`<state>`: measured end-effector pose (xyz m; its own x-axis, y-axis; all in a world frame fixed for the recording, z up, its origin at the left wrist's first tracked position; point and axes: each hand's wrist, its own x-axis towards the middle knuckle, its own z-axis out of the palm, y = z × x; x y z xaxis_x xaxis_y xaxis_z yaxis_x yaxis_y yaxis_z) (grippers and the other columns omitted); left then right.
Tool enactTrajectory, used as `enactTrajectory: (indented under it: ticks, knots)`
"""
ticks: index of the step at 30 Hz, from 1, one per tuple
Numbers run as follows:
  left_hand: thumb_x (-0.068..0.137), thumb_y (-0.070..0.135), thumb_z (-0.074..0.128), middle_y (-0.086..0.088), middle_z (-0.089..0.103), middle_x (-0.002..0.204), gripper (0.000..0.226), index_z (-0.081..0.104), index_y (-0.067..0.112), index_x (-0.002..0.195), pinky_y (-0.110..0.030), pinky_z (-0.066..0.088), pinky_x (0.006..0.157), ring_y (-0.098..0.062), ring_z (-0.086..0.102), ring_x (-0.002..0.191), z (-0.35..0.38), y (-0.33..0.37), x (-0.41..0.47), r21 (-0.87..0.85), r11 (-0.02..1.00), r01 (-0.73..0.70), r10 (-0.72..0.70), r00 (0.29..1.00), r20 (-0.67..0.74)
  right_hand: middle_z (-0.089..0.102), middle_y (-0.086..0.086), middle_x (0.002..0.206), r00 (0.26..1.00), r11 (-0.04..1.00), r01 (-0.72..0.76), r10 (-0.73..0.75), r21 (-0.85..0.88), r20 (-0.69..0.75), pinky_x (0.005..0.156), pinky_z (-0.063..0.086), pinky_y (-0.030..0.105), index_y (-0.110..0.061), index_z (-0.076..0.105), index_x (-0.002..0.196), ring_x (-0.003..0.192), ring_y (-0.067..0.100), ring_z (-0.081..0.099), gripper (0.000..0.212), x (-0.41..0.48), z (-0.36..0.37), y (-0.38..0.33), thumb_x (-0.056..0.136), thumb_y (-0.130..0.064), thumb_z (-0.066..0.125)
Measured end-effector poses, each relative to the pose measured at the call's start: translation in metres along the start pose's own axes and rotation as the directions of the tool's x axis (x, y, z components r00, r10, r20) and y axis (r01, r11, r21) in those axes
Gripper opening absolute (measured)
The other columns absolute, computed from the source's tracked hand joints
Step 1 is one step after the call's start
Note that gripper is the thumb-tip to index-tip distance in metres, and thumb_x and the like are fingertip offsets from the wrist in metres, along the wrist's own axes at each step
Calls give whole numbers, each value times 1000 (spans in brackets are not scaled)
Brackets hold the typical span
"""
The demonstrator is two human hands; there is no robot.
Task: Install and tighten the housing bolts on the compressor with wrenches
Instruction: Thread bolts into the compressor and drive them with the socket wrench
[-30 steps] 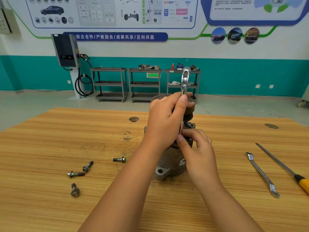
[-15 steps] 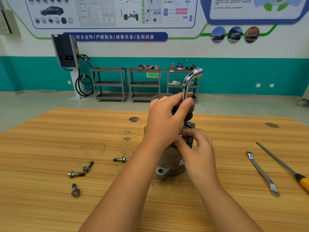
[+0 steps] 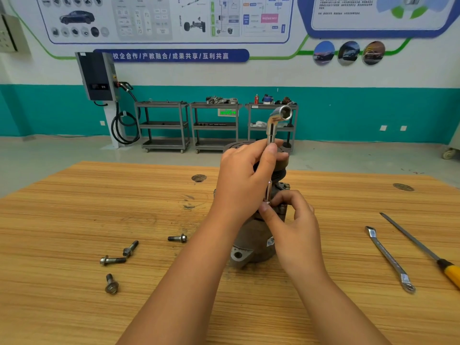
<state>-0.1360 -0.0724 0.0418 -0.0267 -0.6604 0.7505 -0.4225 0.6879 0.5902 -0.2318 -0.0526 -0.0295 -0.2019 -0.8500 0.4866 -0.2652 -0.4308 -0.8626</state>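
A grey compressor (image 3: 251, 247) stands upright on the wooden table (image 3: 74, 207), mostly hidden behind both hands. A chrome L-shaped socket wrench (image 3: 275, 123) stands vertically on the housing's top, its bent socket end turned up and to the right. My left hand (image 3: 242, 181) grips the wrench's shaft near the top. My right hand (image 3: 293, 227) pinches the wrench's lower end where it meets a bolt on the housing. Several loose bolts lie on the table to the left: one (image 3: 178, 238) close to the compressor, two (image 3: 117, 256) further left, one (image 3: 111, 285) nearer me.
A combination wrench (image 3: 388, 258) and a yellow-handled screwdriver (image 3: 423, 250) lie on the table at the right. Beyond the table's far edge stand three metal carts (image 3: 214, 125) and a wall-mounted charger (image 3: 98, 75).
The wrench has turned on its axis: its bent socket end swung from facing me round to the right. Both hands kept their places on it.
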Motion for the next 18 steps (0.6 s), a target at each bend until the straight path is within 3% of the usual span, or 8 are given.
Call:
enactTrajectory:
  ticks: [4,6,8,13,18]
  knots:
    - [93,34,49,0,72,97,34,72,10,100,-48,44,94,-15,63,97,0,-1,0,10,1000,1,-1,1000,15,58,-13,93,999,999,-32,32,33,-14,84,38,30,-31,53,76,103,5,46,17,-1,0,-1,76,-35,69]
    - [93,31,56,0,72,96,25,70,14,102,-50,45,94,-18,64,98,0,-2,-1,2,1000,1,-1,1000,20,57,-8,96,999,999,-40,41,22,-13,84,38,31,-31,52,77,103,6,46,18,-1,0,-2,75,-36,69]
    - [93,33,52,-1,72,94,29,71,11,100,-48,45,94,-14,63,96,0,-2,-1,2,1000,-9,9,1000,7,57,-9,96,999,999,-42,42,14,-14,85,38,30,-32,53,78,104,8,46,19,-1,0,-2,75,-36,71]
    - [94,34,39,11,72,98,38,72,16,101,-32,36,95,16,50,88,1,0,-1,28,1000,-14,15,1000,-14,58,-22,92,999,998,43,-43,-40,16,97,38,39,-44,58,88,105,3,44,16,-2,1,-5,73,-43,63]
    - [95,32,33,23,60,100,45,73,14,104,-38,32,104,8,51,99,0,2,-1,27,1000,-7,7,1000,-2,58,-21,98,999,1000,26,-26,-10,33,104,32,44,-47,60,87,109,1,41,11,-1,0,-7,81,-38,56]
